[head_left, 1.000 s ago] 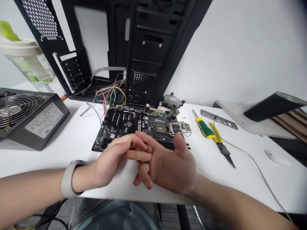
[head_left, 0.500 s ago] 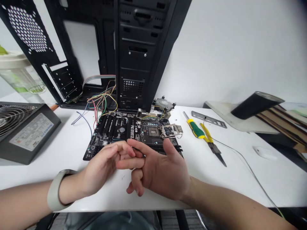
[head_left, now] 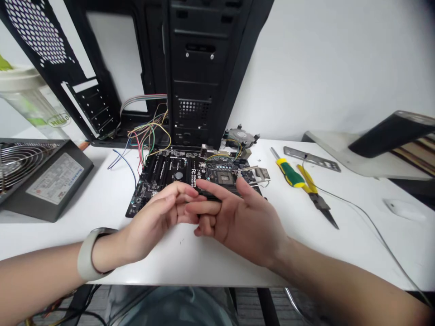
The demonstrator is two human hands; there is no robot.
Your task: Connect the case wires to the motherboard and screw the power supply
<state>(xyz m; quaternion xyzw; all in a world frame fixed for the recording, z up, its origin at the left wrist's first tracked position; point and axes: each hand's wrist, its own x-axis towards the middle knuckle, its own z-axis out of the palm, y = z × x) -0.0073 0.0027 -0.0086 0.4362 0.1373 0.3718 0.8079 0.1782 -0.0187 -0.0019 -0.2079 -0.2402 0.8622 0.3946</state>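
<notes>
My left hand (head_left: 159, 216), with a pale band on its wrist, is turned palm up with its fingers loosely bent. My right hand (head_left: 243, 219) faces palm up too, thumb raised, some fingers stretched out and the lower ones curled. The fingertips of both hands meet in front of a black motherboard (head_left: 159, 181), covering part of its near edge. I see nothing held in either hand. The board's processor socket (head_left: 224, 178) has its metal cover (head_left: 262, 174) swung up to the right. Coloured wires (head_left: 152, 131) lie along the board's back left.
A black computer case (head_left: 200, 86) stands behind the board, with a cooler fan (head_left: 240, 135) beside it. At left are a power supply (head_left: 50, 181) and a cup (head_left: 30, 99). On the right lie a screwdriver (head_left: 290, 172), pliers (head_left: 317, 199), a metal plate (head_left: 312, 158) and a mouse (head_left: 403, 209).
My view has shifted, so the table things appear farther right and higher. The hands stay fingertip to fingertip, and the right hand's lower fingers have drawn in closer to the palm.
</notes>
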